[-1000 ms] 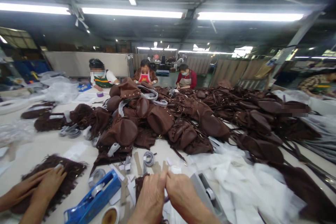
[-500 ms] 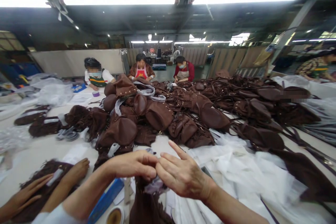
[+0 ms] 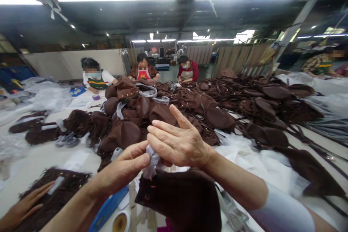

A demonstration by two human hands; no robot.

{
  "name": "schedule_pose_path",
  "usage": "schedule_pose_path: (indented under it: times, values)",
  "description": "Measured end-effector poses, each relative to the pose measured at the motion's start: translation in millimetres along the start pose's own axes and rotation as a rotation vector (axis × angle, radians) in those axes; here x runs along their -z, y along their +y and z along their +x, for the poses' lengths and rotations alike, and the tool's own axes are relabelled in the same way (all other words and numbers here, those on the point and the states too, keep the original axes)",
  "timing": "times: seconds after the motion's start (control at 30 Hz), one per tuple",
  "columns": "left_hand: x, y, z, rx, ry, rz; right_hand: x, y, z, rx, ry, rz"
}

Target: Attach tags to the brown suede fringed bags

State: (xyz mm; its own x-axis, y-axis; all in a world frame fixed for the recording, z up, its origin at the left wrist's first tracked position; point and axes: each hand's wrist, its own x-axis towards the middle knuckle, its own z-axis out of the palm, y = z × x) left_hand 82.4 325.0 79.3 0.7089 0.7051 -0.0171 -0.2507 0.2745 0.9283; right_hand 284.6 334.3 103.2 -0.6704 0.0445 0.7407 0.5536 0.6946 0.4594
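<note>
My left hand (image 3: 130, 161) is closed, its thumb and fingers pinching a whitish, crinkled wrapping (image 3: 153, 160). The wrapping rises from the top edge of a dark brown bag (image 3: 185, 197), which hangs below my hands. My right hand (image 3: 182, 145) lies against the other side of the wrapping with its fingers stretched out and one finger raised apart. Its fingertips meet the left hand's. What lies inside the wrapping and behind the right palm is hidden.
Brown bags (image 3: 127, 134) are heaped across the table. White tissue sheets (image 3: 261, 163) lie at right. A tape roll (image 3: 121, 222) and a blue tray (image 3: 108, 206) sit in front. At left, a co-worker's hand (image 3: 29, 203) rests on a fringed bag (image 3: 65, 185). Several people work across the table.
Both my hands have risen, and the brown bag has come up with them and swung to the right. More of the wrapping shows. One co-worker's hand at left has left view.
</note>
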Motion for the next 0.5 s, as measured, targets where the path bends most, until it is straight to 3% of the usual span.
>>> schedule_pose_path:
  times: [0.17,0.3,0.4,0.5]
  values:
    - [-19.0,1.5,-11.0,-0.058,0.164,0.009,-3.4,-5.6,11.5,0.001,-0.006,0.031]
    - [-26.0,5.5,4.3,-0.241,0.364,0.061,-13.3,19.3,20.3,-0.122,-0.109,0.159]
    - [-24.7,15.0,11.6,-0.272,0.457,0.063,-18.1,48.5,10.1,-0.311,-0.154,0.474]
    - [-26.4,33.7,2.9,-0.338,0.587,0.057,-26.4,54.5,-29.5,-0.665,-0.274,0.659]
